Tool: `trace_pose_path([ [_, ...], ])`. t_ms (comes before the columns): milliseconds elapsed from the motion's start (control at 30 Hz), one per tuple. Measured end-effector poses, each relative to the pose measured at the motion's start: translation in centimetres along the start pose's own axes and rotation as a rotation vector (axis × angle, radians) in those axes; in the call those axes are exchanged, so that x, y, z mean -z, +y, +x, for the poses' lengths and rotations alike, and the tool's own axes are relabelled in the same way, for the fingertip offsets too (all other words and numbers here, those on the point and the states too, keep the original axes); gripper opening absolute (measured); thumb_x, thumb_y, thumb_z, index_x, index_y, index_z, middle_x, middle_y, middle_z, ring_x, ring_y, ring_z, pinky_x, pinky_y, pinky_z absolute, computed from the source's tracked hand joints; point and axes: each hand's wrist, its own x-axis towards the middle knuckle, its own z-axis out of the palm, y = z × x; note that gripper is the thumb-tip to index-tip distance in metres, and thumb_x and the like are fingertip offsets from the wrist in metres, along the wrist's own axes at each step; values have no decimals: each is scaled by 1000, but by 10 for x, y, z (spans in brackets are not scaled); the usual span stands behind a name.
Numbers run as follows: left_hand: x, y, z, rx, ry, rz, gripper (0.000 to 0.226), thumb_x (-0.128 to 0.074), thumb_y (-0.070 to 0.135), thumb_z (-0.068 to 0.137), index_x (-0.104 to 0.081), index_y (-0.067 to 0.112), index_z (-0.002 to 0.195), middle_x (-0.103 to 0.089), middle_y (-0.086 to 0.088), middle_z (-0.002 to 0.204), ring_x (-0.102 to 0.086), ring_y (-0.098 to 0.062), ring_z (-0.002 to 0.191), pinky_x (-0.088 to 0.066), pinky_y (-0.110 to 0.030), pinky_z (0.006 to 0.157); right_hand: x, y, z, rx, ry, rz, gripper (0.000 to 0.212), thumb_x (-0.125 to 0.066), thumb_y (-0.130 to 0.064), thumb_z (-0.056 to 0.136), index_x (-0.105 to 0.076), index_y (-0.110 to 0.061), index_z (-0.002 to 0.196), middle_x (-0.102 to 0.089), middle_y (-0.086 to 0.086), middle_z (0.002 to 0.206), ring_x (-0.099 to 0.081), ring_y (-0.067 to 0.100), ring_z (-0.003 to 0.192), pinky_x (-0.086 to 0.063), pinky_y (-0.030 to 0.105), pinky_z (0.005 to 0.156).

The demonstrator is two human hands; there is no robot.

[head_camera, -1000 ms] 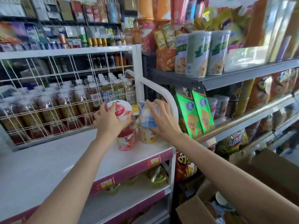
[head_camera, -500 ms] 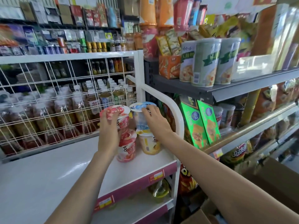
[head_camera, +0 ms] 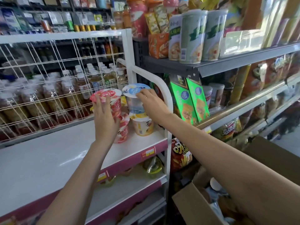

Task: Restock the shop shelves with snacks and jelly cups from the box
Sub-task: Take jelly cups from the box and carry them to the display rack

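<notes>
Head view gives me the white shelf (head_camera: 48, 159) as my landmark, and I place everything from it; at its right end four jelly cups stand in two stacks of two; the red cup (head_camera: 112, 99) sits on a second red cup (head_camera: 123, 132), and just to the right the blue cup (head_camera: 135, 101) sits on the yellow cup (head_camera: 142, 127); both lower cups rest on the shelf surface near its front edge. Below and to the right of the shelf a cardboard box (head_camera: 194, 207) stands open; I can see pale items inside it, too blurred for me to name. My left hand (head_camera: 105, 117) reaches up from the near side of the shelf, fingers straight and spread, its palm against the front of the red stack, gripping nothing. My right hand (head_camera: 151, 103) comes in from the right across the shelf's end post, fingers curled round the blue cup with the fingertips on its lid rim. Behind the shelf a wire grid (head_camera: 56, 78) stands upright, with many bottles (head_camera: 78, 88) packed behind it; to the right of the shelf, higher up, a grey shelf (head_camera: 243, 60) carries three tall green-and-white tubs (head_camera: 193, 36) side by side.
</notes>
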Motion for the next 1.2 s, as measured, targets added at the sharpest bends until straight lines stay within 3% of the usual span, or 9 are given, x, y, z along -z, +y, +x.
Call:
trace_pose_path([
  [167,9,-9,14,29,-94,13,74,-57,2,87,-17,17,148,5,-8,157,-1,-28,144,-18,-42,115,-1,-6,20,-48,-56,-89,53,-55,12,78,-40,-4,127,-39,13,133,-33,32,123,-43,34,87],
  [333,8,-17,20,-3,-30,55,66,-57,-8,83,-33,15,139,-15,-11,152,-40,-37,127,-42,-45,96,-14,-5,22,-40,-3,-310,51,-60,2,77,-41,-5,124,-46,17,125,-44,36,111,-46,36,78],
  [533,-7,-21,36,85,46,73,46,-51,1,89,-36,14,131,-21,-15,149,-41,-37,126,-43,-44,94,-34,4,40,-2,63,-300,56,-79,1,56,-50,-2,103,-60,16,101,-59,31,91,-55,31,65],
  [600,-11,-25,46,94,55,73,46,-53,9,91,-35,15,133,-22,-15,148,-38,-36,128,-42,-44,96,-36,5,54,21,63,-237,51,-73,7,61,-54,-1,108,-57,17,109,-56,33,100,-53,31,73],
  [700,-17,-27,54,71,28,78,54,-61,20,89,-34,13,135,-26,-19,145,-33,-38,129,-37,-47,101,-36,10,79,48,-51,-247,46,-51,7,84,-37,-7,125,-40,15,128,-37,32,118,-36,33,94],
  [833,-20,-30,52,60,44,68,57,-61,27,88,-35,16,137,-27,-20,145,-24,-37,134,-35,-51,101,-38,17,83,-21,-116,-18,65,-51,17,76,-35,-7,134,-34,13,140,-29,30,128,-33,33,102],
  [967,-20,-25,52,21,57,27,58,-65,12,83,-38,11,134,-29,-19,144,-31,-38,130,-35,-48,102,-29,11,65,-45,-86,157,78,-46,24,73,-30,-9,142,-19,15,151,-14,30,139,-29,36,109],
  [1133,-23,-17,44,25,23,-58,63,-66,1,79,-38,16,134,-20,-16,149,-31,-39,132,-35,-48,105,-12,8,33,-161,119,370,56,-43,14,82,-42,-5,134,-29,15,146,-26,31,134,-26,35,108],
  [1200,-21,-16,47,40,-9,-67,65,-64,-1,79,-37,19,134,-17,-17,149,-33,-40,131,-39,-50,102,-7,9,21,-174,80,400,54,-42,14,82,-43,-4,134,-35,15,141,-34,33,128,-29,35,106],
])
